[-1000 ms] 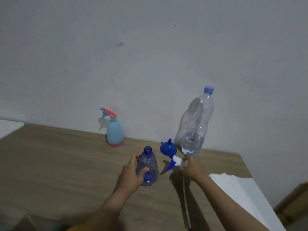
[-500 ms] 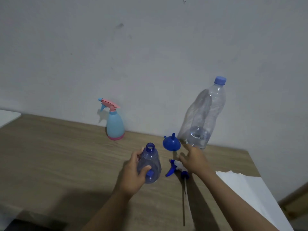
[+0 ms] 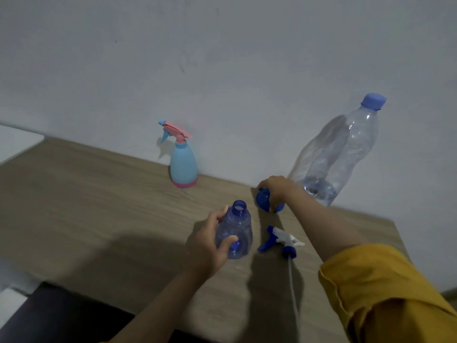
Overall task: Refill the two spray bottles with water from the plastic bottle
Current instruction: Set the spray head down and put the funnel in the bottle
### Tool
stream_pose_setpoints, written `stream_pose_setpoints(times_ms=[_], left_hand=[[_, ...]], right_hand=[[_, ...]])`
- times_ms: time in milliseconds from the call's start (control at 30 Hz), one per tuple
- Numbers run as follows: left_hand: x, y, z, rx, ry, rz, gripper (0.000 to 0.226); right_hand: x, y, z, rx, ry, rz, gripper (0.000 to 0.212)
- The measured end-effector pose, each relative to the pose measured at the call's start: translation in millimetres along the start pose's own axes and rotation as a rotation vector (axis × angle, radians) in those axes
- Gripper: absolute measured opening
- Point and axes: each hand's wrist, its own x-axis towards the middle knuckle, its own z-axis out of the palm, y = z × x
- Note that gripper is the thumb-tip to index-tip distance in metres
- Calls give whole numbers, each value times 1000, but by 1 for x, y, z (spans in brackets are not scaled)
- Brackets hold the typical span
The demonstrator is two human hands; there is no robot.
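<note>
My left hand (image 3: 209, 240) grips a clear blue spray bottle (image 3: 236, 233) that stands upright on the wooden table (image 3: 99, 206) with its neck open. Its blue and white spray head (image 3: 280, 240) lies on the table just to the right, its thin tube trailing toward me. My right hand (image 3: 275, 188) curls over a blue funnel (image 3: 265, 201) behind the spray head. A large clear plastic bottle (image 3: 338, 154) with a blue cap and a little water stands by the wall at the right. A light blue spray bottle (image 3: 183, 164) with a pink trigger stands farther back.
A grey wall runs along the table's far edge. A white surface (image 3: 17, 142) shows at the far left. The table's near edge and a dark area (image 3: 61, 315) lie at the lower left.
My right hand let go of the spray head, which now lies on the table, and moved back onto the blue funnel. My left hand kept hold of the blue bottle.
</note>
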Motion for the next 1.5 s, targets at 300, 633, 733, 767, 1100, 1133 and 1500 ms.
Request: stream_pose_setpoints(times_ms=[300, 633, 733, 767, 1100, 1133, 1500], left_hand=[[1, 5, -4, -34, -18, 9, 66], [2, 6, -4, -126, -58, -87, 59], [1, 11, -5, -142, -75, -102, 57], [1, 14, -5, -145, -75, -107, 56], [3, 16, -5, -76, -60, -113, 46], [3, 17, -5, -72, -57, -112, 45], [1, 29, -10, -54, -106, -177, 51]], right_hand=[[-13, 2, -14, 52, 208, -95, 83], [-139, -22, -46, 1105, 773, -222, 52], [-158, -40, -42, 1281, 796, -249, 47], [-161, -45, -39, 1293, 788, -254, 47], [-173, -73, -13, 1225, 733, -183, 56], [-172, -74, -11, 1205, 730, -171, 58], [-177, -79, 6, 1112, 642, -169, 64]])
